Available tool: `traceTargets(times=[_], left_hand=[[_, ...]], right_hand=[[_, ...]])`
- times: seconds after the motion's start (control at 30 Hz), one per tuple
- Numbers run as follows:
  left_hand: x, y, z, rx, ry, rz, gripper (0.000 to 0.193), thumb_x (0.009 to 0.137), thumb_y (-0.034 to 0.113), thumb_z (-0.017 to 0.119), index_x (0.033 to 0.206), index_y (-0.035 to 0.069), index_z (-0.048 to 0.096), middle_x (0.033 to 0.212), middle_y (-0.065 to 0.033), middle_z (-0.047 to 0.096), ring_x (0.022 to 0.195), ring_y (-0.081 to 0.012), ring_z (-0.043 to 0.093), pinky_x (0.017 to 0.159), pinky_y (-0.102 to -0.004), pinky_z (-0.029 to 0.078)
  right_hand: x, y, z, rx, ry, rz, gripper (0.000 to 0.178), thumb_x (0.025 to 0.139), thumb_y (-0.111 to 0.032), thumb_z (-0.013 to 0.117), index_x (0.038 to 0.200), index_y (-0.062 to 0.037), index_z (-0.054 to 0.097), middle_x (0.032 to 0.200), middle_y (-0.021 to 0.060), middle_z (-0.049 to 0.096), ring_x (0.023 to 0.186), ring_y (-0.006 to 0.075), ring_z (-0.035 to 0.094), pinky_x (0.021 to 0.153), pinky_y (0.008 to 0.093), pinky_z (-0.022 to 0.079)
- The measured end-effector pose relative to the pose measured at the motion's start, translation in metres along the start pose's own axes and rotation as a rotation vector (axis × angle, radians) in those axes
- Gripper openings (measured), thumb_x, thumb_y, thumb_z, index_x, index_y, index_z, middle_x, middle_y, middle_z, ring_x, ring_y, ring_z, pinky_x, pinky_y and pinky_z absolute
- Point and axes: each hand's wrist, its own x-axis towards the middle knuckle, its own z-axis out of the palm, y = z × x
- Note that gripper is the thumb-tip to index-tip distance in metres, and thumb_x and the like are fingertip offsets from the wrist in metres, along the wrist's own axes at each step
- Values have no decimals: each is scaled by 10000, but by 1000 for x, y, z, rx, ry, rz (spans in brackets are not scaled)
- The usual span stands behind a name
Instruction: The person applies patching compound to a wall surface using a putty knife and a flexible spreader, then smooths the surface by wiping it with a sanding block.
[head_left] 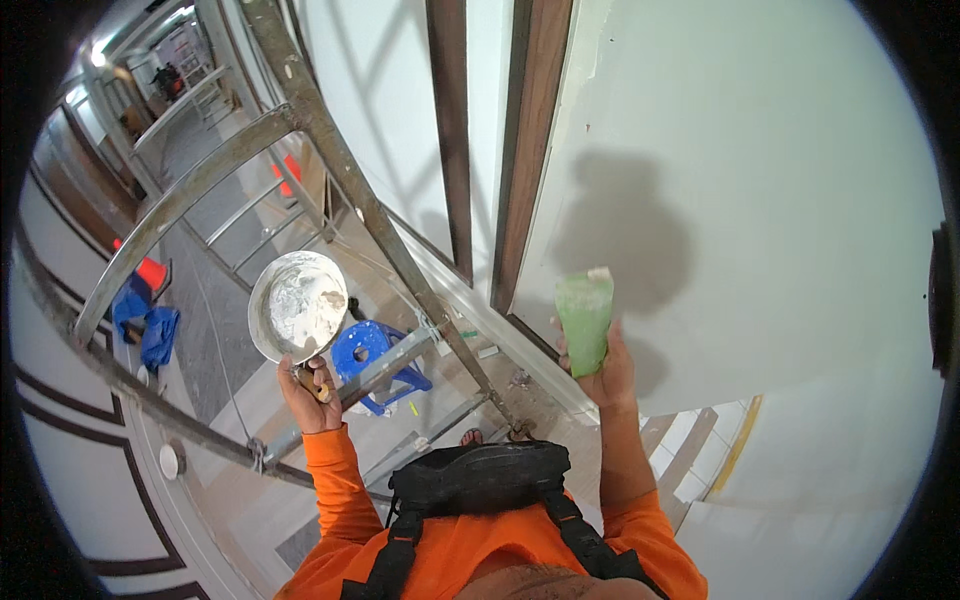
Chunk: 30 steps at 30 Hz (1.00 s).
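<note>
My left hand (310, 398) is closed round the handle of a round pan (258, 322) whose inside holds white putty-like paste (300, 300). Some yellowish bit shows among those fingers, too small to name. On the right, my right hand (615, 375) grips the lower end of a green putty spreader (584, 318), its wide upper edge smeared with whitish paste. The spreader is in front of a pale wall (780, 250); whether it touches the surface I cannot tell.
Metal scaffold tubing (360, 200) runs along my left and in front of me. Below stands a blue plastic stool (372, 350). Further left are an orange cone (151, 272) and blue bags (159, 335). Dark wooden strips (535, 140) edge the wall.
</note>
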Motion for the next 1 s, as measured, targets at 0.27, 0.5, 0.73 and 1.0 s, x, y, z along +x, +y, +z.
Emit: traceTargets(times=[0.27,0.5,0.73,1.0], left_hand=[[54,-19,-9,-25,10,-18,332,1026,262,561,1215,-9,524,1046,-101,637,768,-130,580,504,-206,452],[67,-21,-35,-73,-68,-126,311,1035,247,555,1222,-1,531,1065,-101,640,773,-137,575,505,-207,437],[59,-10,-25,-70,-20,-122,311,1036,237,557,1239,3,527,1092,-97,633,791,-142,564,525,-206,426],[59,-3,-20,-99,-30,-165,338,1027,217,562,1270,-11,504,1104,-110,625,788,-148,554,523,-210,426]], right_hand=[[43,-16,65,-141,34,-53,592,1061,-439,332,1431,-13,512,1278,230,615,933,312,623,765,447,532],[66,-30,83,-522,100,-250,605,1082,-494,351,1463,-46,496,1326,183,605,1008,276,624,854,427,532],[114,-91,140,-2255,34,-1152,457,953,-268,685,1392,-162,609,1332,213,568,1168,350,567,996,447,464],[174,-122,149,-2797,16,-1540,442,868,-242,770,1294,-288,662,1411,133,563,1225,299,553,952,422,444]])
